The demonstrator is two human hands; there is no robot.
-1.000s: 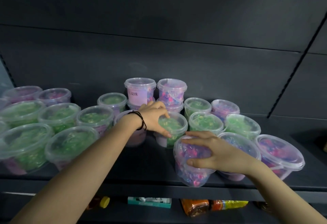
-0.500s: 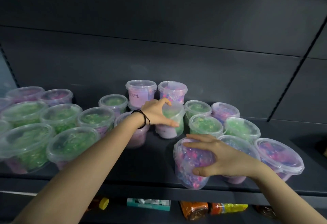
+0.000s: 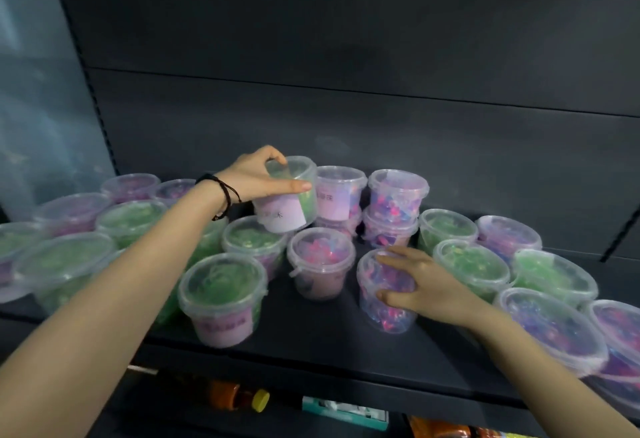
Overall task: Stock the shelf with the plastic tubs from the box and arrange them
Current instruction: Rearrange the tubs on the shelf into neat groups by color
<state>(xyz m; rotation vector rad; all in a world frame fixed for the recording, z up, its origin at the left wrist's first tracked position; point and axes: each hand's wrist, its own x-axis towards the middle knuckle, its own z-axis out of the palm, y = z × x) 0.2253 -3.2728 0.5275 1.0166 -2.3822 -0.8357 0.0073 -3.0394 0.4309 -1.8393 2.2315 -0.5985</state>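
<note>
Already full of many tubs: the dark shelf (image 3: 329,344). Held up and tilted in the middle of the frame, with the fingers of the left hand (image 3: 256,178) curled round it: a clear plastic tub of green bits with a pink label (image 3: 282,218). Gripped by the right hand (image 3: 429,285), lower middle, standing on the shelf: a clear plastic tub of pink and blue bits (image 3: 377,273). Probably mostly sorting left to do. No box in sight.

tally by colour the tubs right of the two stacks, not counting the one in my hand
green tubs: 3
pink-purple tubs: 3
total: 6
</note>
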